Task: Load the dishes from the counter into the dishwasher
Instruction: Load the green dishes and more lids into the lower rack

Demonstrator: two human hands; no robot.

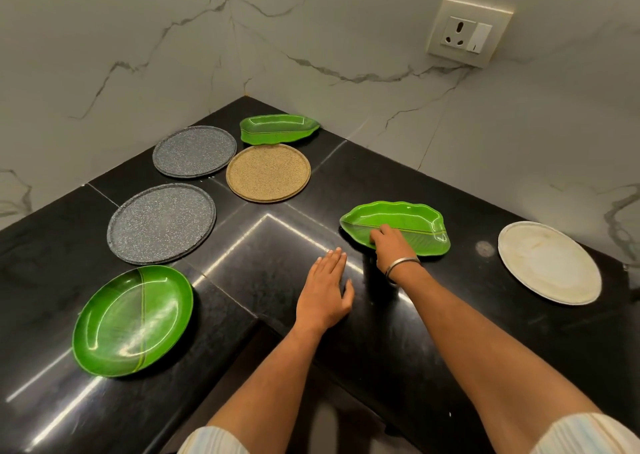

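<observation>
The dishes lie spread over the black corner counter (346, 332), seven in all, and we see no dishwasher here. Largest are the near speckled grey plate (161, 223) and the round green plate (132, 320); then the white plate (549, 262), the tan plate (268, 172) and the far grey plate (194, 151). Smaller is the green leaf dish (408, 221), which our right hand (389, 245) pinches at its near rim, while our left hand (325, 289) hovers flat and released just beside it. We judge it light, stiff and glossy, so slippery; hold the raised rim, thumb inside.
</observation>
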